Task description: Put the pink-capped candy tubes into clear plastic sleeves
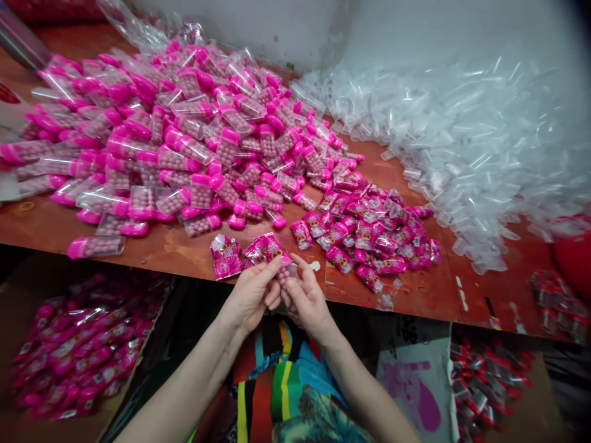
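Note:
My right hand (310,298) is closed around a small clear container of pink candy balls (286,274), just off the table's front edge. Closed against it from the other side is my left hand (253,289), its thumb and fingers at the lower edge of a printed pink wrapper (266,246). That wrapper lies against the top of the container; the exact grip of the left fingertips is partly hidden. Just left of it, a second pink wrapper (226,256) rests on the table edge. To the right of my hands is a heap of filled pink wrapped packs (369,231).
Pink-capped candy containers (194,141) form a large pile on the wooden table (184,249). Empty clear containers (452,135) are heaped at the right. Below stand a box of pink packs (83,351) at left and red-capped containers (489,381) at right.

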Available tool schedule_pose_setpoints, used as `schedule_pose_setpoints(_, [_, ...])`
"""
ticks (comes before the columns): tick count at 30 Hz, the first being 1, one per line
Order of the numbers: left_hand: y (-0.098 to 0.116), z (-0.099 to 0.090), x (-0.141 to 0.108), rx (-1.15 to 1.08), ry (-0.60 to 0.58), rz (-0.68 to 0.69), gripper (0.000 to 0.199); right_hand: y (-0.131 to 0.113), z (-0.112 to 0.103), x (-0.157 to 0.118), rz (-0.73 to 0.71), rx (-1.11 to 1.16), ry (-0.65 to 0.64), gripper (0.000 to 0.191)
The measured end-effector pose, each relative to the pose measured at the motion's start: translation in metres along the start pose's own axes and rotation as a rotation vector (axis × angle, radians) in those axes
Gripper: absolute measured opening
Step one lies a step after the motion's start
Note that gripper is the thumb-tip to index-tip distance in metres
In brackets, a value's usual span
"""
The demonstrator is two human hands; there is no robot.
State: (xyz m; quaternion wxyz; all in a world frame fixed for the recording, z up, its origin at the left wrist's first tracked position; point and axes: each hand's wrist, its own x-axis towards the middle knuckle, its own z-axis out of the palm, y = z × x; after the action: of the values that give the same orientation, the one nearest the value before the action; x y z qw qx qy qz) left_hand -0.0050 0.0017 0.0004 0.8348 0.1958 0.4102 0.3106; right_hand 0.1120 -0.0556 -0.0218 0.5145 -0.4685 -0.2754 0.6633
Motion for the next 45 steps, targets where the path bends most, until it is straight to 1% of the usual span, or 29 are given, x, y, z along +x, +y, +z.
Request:
schedule_pose_setpoints(2, [0.0, -0.003, -0.002, 0.017, -0.05, -0.014, 0.036, 0.0, 0.0, 0.0, 0.02, 0.047, -0.014, 0.058])
schedule_pose_setpoints(4, [0.0, -0.003, -0.005, 0.049, -0.065, -0.023, 0.036, -0.001, 0.0, -0.001, 0.016, 0.043, -0.031, 0.06])
schedule_pose_setpoints(10, [-0.003, 0.004, -0.012, 0.123, -0.028, -0.036, 0.039, -0.015, -0.006, 0.001, -0.037, -0.068, -0.079, 0.066])
schedule_pose_setpoints(15, [0.002, 0.007, -0.009, 0.101, 0.007, -0.018, 0.036, -0.023, -0.013, 0.001, 0.02, -0.052, -0.142, 0.068])
schedule_pose_setpoints(18, [0.004, 0.007, -0.006, 0.095, -0.004, 0.004, 0.034, -0.02, -0.015, 0.0, 0.032, -0.044, -0.116, 0.07])
schedule_pose_setpoints(21, [0.003, 0.007, -0.004, 0.118, -0.068, -0.009, 0.035, -0.015, -0.016, 0.001, 0.028, -0.017, -0.087, 0.072])
schedule_pose_setpoints(23, [0.001, 0.006, -0.003, 0.119, -0.106, -0.007, 0.035, -0.012, -0.017, 0.002, 0.028, 0.015, -0.091, 0.072])
schedule_pose_setpoints(30, [-0.001, 0.006, -0.006, 0.16, -0.169, 0.013, 0.029, -0.003, -0.026, 0.005, 0.038, 0.1, -0.135, 0.062])
schedule_pose_setpoints(34, [-0.003, 0.007, -0.005, 0.24, -0.133, 0.052, 0.026, 0.002, -0.03, 0.006, 0.028, 0.123, -0.149, 0.062])
schedule_pose_setpoints(39, [-0.005, 0.008, -0.006, 0.317, -0.112, 0.084, 0.029, 0.005, -0.03, 0.006, 0.024, 0.12, -0.132, 0.063])
schedule_pose_setpoints(45, [-0.006, 0.009, -0.005, 0.31, -0.125, 0.074, 0.031, 0.011, -0.029, 0.005, 0.003, 0.151, -0.109, 0.053])
